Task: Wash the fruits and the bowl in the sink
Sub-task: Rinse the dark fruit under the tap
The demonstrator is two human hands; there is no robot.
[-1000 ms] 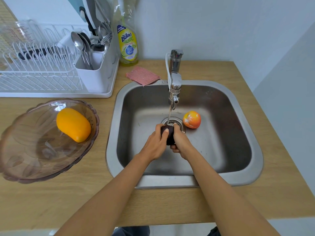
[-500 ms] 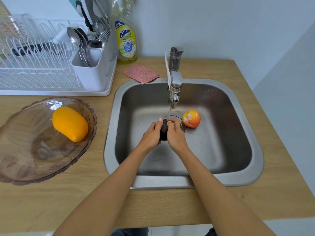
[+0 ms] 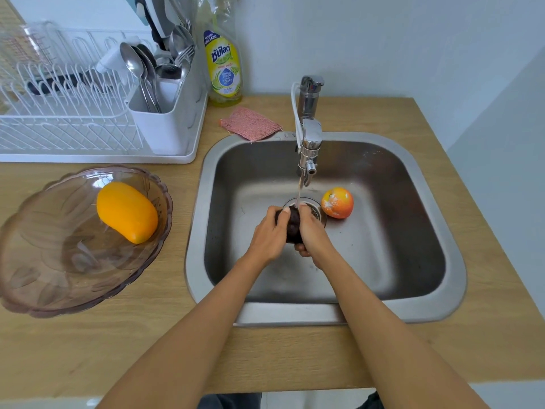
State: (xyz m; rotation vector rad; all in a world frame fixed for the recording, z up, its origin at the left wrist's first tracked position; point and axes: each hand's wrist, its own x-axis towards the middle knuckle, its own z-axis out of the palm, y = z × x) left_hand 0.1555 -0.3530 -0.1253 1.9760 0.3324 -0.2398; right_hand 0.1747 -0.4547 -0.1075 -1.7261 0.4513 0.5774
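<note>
A mango (image 3: 126, 211) is lying in the bowl (image 3: 38, 278) at nine o'clock on the bench (image 3: 88, 349). At eleven, a yellow-labelled soap bottle (image 3: 223, 70) is showing "10". Left hand (image 3: 269, 236) and right hand (image 3: 314, 234) are both gripping a dark fruit (image 3: 293, 224) under the tap (image 3: 308, 149) in the sink (image 3: 383, 312); an orange fruit (image 3: 337, 202) is sitting at two o'clock.

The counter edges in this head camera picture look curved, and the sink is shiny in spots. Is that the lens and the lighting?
Head view: yes, the wide-angle lens bows the counter edges; soft daylight leaves pale glare on the sink rim and on the clear bowl; the dark fruit between both hands is slightly blurred.
</note>
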